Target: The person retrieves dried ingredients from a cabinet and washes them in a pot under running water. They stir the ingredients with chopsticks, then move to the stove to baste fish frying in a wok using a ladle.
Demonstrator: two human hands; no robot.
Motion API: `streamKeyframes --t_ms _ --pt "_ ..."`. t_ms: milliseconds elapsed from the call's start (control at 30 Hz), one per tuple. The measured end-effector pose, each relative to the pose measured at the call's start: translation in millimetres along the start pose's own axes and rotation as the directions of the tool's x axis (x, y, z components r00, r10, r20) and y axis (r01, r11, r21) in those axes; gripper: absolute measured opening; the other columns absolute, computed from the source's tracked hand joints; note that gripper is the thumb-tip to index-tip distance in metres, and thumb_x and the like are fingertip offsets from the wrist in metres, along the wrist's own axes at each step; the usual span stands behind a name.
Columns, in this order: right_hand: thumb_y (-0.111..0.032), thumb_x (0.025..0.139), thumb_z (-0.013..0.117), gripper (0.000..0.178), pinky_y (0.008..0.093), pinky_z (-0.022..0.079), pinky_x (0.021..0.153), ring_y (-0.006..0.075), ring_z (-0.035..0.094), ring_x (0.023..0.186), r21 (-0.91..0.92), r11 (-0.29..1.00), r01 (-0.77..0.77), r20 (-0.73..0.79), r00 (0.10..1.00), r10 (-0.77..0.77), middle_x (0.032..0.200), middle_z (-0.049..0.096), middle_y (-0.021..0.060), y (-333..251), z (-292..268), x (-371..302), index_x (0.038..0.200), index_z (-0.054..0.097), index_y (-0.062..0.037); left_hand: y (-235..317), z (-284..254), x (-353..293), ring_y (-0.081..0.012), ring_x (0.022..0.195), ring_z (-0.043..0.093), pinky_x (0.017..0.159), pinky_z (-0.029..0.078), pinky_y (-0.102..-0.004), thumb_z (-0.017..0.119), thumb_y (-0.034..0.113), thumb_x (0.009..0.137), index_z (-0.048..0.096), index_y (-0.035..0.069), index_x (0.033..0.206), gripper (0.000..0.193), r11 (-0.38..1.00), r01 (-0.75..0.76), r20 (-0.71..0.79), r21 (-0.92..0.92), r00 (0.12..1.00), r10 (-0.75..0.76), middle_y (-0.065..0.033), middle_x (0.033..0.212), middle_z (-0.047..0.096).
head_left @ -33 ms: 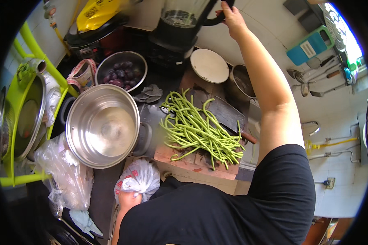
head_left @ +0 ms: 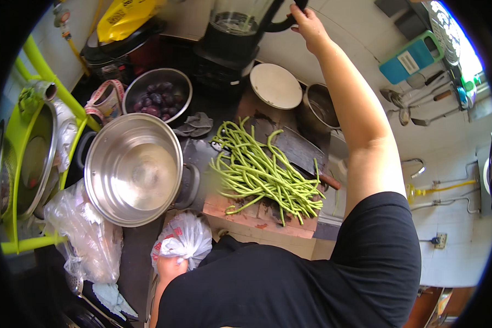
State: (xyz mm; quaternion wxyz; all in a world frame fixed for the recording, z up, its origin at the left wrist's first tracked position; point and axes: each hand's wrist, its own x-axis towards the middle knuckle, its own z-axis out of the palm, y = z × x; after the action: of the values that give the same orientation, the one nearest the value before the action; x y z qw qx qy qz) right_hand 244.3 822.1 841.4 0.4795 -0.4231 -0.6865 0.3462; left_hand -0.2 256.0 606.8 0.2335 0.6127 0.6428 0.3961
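Note:
My left hand (head_left: 171,267) is closed round the gathered neck of a white plastic bag (head_left: 187,232) with red print, held low in front of me; its contents are hidden. My right arm stretches far up to a blender jug (head_left: 236,22), clear with a black handle. The fingers of my right hand (head_left: 310,30) are on the outer side of that handle, near the top edge of the view. Below the blender, a pile of long green beans (head_left: 268,169) lies on a wooden board (head_left: 232,209), with a cleaver (head_left: 298,148) partly under them.
A large empty steel pot (head_left: 134,205) stands left of the beans. Behind it is a steel bowl of dark plums (head_left: 161,101). A white lid (head_left: 276,86) and a small pot (head_left: 321,104) are behind the board. A green rack (head_left: 52,68) and a plastic bag (head_left: 87,235) are left.
The whole view has shifted slightly, with the counter things a little further left. My hands stay on the bag and at the blender handle.

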Motion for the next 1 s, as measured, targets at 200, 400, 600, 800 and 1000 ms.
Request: streamKeyframes --t_ms 200,400,600,800,1000 --pt "-0.053 0.081 0.055 0.062 0.0378 0.044 0.087 0.0302 0.059 0.1 -0.737 0.656 -0.167 -0.014 0.973 0.232 0.106 0.062 0.0227 100.1 -157.8 -95.1 0.107 0.061 0.0028 1.0 8.8 5.3 -0.0343 0.076 0.055 0.07 0.043 -0.0407 0.058 -0.002 0.056 0.06 0.005 0.073 0.018 0.996 -0.092 -0.055 0.001 0.994 0.092 -0.0125 0.075 0.057" --pt "-0.056 0.078 0.057 0.072 0.0399 0.044 0.089 0.0373 0.056 0.104 -0.904 0.287 -0.318 -0.196 0.903 0.383 0.107 0.06 0.026 199.1 -289.7 -233.9 0.114 0.055 0.0062 8.7 20.6 -18.9 -0.0365 0.082 0.057 0.076 0.043 -0.0431 0.062 0.002 0.063 0.063 0.002 0.081 0.018 0.993 0.037 -0.092 0.109 0.995 -0.027 -0.0162 0.082 0.061" --pt "-0.042 0.076 0.063 0.047 0.0381 0.048 0.071 0.0291 0.063 0.078 -0.802 0.44 -0.403 0.002 0.735 0.678 0.081 0.065 0.0165 168.0 -285.9 -271.0 0.101 0.062 -0.0021 54.3 63.1 -45.8 -0.0368 0.084 0.058 0.079 0.043 -0.0426 0.062 0.003 0.065 0.064 -0.001 0.084 0.019 0.943 0.256 -0.218 0.21 0.953 -0.21 -0.0181 0.085 0.062" --pt "-0.04 0.075 0.062 0.039 0.0384 0.047 0.076 0.0309 0.063 0.086 -0.686 0.538 -0.49 -0.226 0.847 0.482 0.087 0.065 0.0173 156.4 -298.0 -350.6 0.098 0.065 -0.0095 96.1 106.0 -76.9 -0.0184 0.085 0.056 0.079 0.043 -0.03 0.059 -0.002 0.067 0.058 -0.006 0.101 0.034 0.92 0.391 -0.322 0.001 0.871 -0.37 -0.0095 0.093 0.06" --pt "-0.041 0.075 0.064 0.039 0.0354 0.048 0.073 0.0273 0.064 0.082 -0.568 0.621 -0.539 -0.435 0.838 0.33 0.086 0.066 0.0123 122.2 -379.1 -457.1 0.101 0.065 -0.0106 125.5 137.0 -100.6 -0.0171 0.086 0.054 0.08 0.043 -0.0296 0.059 -0.001 0.07 0.058 -0.006 0.098 0.028 0.9 0.43 -0.296 -0.075 0.852 -0.432 -0.0097 0.092 0.059"
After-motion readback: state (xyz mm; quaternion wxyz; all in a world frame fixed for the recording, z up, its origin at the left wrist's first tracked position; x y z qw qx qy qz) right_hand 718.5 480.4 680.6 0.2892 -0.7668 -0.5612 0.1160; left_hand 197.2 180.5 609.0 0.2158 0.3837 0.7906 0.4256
